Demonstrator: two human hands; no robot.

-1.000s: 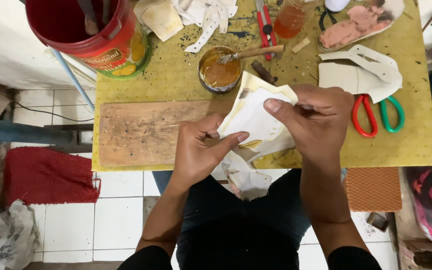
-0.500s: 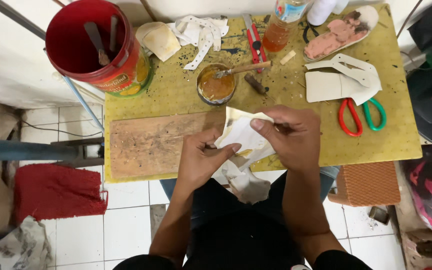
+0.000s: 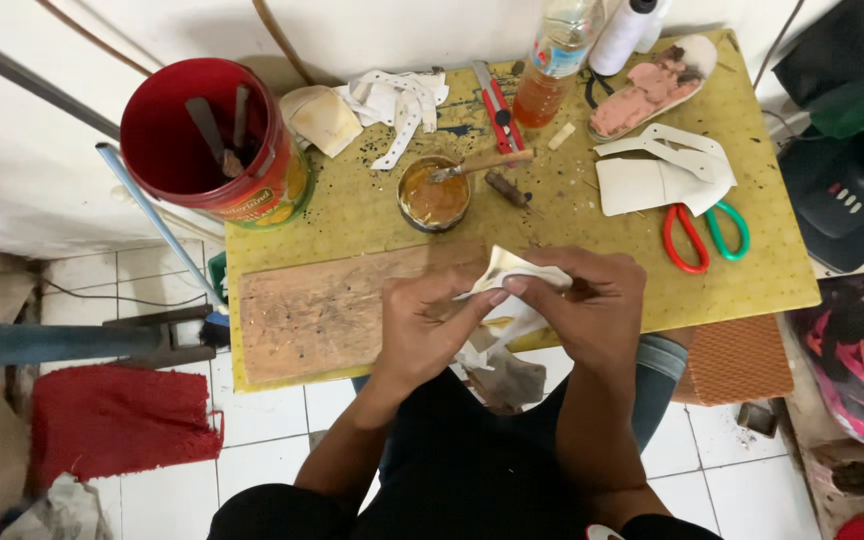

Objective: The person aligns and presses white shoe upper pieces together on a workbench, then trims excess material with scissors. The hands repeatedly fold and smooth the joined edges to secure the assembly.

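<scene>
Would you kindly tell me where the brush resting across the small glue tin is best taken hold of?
Grip the brush by its bare wooden handle, coming from the right: that end juts clear past the glue tin's rim, while the bristle end lies over the glue.

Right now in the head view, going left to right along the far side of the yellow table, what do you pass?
Red bucket → tan cut piece → pile of white cut strips → red utility knife → plastic bottle → white thread spool → pink shoe sole.
</scene>
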